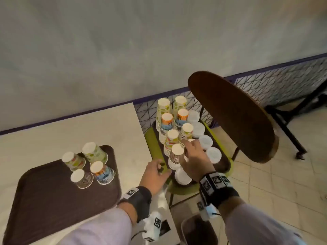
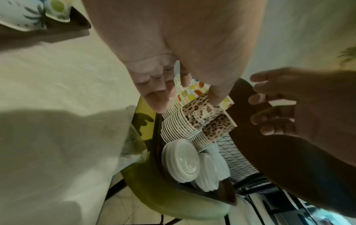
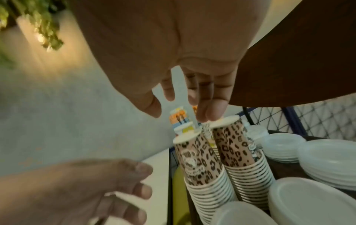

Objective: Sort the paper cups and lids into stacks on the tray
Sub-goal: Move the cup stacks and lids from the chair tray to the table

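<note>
On the table, a brown tray carries several single upside-down paper cups. To its right, a second brown tray on a chair holds several tall cup stacks and stacks of white lids. My right hand reaches over two leopard-print stacks, its straight fingertips at the top of the right one, and it grips nothing. My left hand hovers at the near left edge of the chair tray, its fingers loosely curled and empty.
The chair's dark wooden back rises just right of the stacks, and its green seat butts against the white table. More lid stacks crowd the tray's right side. Another dark seat stands below my right arm.
</note>
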`<state>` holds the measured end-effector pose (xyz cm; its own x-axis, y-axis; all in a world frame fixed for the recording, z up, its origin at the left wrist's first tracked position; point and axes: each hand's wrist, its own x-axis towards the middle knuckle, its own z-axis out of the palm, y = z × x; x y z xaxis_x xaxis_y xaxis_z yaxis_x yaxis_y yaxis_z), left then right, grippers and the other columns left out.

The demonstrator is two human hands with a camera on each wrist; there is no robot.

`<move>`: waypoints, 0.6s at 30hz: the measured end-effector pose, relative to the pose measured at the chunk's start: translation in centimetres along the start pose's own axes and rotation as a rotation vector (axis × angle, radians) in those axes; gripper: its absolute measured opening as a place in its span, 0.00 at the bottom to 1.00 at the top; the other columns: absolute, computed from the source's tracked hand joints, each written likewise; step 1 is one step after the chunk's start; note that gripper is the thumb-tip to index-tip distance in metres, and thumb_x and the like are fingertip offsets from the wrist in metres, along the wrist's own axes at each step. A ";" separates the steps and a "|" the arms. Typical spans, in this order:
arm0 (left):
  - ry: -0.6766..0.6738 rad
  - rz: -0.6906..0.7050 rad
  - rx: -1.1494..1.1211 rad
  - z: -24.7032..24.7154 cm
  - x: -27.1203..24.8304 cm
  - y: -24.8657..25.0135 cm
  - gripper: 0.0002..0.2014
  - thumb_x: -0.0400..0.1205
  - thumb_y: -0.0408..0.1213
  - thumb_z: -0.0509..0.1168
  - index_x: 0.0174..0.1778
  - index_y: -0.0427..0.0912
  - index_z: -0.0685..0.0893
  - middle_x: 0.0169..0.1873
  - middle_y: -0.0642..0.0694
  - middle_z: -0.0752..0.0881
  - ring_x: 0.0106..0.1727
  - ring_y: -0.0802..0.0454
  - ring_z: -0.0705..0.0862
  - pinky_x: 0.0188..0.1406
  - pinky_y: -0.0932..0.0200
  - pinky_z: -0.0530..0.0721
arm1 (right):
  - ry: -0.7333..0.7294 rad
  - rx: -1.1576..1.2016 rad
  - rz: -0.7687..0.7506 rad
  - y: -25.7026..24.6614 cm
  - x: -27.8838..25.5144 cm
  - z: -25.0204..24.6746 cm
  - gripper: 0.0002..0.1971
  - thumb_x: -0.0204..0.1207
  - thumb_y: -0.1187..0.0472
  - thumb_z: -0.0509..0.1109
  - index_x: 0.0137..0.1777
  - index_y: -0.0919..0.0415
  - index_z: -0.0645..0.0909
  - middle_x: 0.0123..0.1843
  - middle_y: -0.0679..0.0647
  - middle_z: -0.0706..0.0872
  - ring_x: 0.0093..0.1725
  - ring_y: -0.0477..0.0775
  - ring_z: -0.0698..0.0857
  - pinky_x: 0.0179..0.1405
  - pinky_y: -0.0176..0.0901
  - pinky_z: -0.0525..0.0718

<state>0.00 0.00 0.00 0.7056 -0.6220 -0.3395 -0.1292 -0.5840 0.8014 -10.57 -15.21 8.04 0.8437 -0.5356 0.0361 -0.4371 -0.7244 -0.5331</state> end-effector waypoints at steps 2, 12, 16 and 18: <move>-0.004 -0.050 0.033 0.9 1.8 0.0 0.31 0.79 0.57 0.75 0.75 0.49 0.75 0.64 0.47 0.79 0.58 0.47 0.86 0.57 0.56 0.82 | -0.034 -0.071 0.014 0.1 1.5 1.6 0.29 0.80 0.55 0.68 0.81 0.48 0.66 0.75 0.60 0.70 0.67 0.65 0.82 0.62 0.58 0.87; -0.001 -0.123 -0.047 3.8 7.1 -1.2 0.43 0.62 0.66 0.79 0.69 0.49 0.80 0.59 0.53 0.86 0.62 0.50 0.87 0.64 0.49 0.88 | -0.141 -0.127 -0.033 2.7 4.6 5.8 0.24 0.83 0.53 0.68 0.77 0.46 0.66 0.73 0.58 0.68 0.62 0.64 0.82 0.58 0.59 0.86; 0.005 -0.109 0.053 4.2 7.7 -2.1 0.34 0.63 0.69 0.78 0.61 0.57 0.83 0.54 0.57 0.89 0.56 0.53 0.88 0.60 0.47 0.89 | -0.154 -0.092 -0.069 3.3 4.6 6.3 0.23 0.82 0.57 0.70 0.74 0.52 0.68 0.66 0.59 0.72 0.59 0.66 0.82 0.55 0.57 0.85; -0.007 -0.078 0.071 3.9 7.6 -1.5 0.31 0.64 0.67 0.77 0.60 0.58 0.83 0.54 0.56 0.89 0.57 0.50 0.88 0.61 0.44 0.88 | -0.153 -0.099 -0.081 3.4 4.3 6.2 0.22 0.81 0.57 0.69 0.72 0.53 0.69 0.65 0.60 0.72 0.58 0.68 0.82 0.54 0.58 0.84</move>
<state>2.80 -5.90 -5.67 0.7104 -0.5767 -0.4035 -0.1233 -0.6664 0.7354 -6.45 -17.26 1.12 0.9117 -0.4068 -0.0575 -0.3877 -0.8056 -0.4480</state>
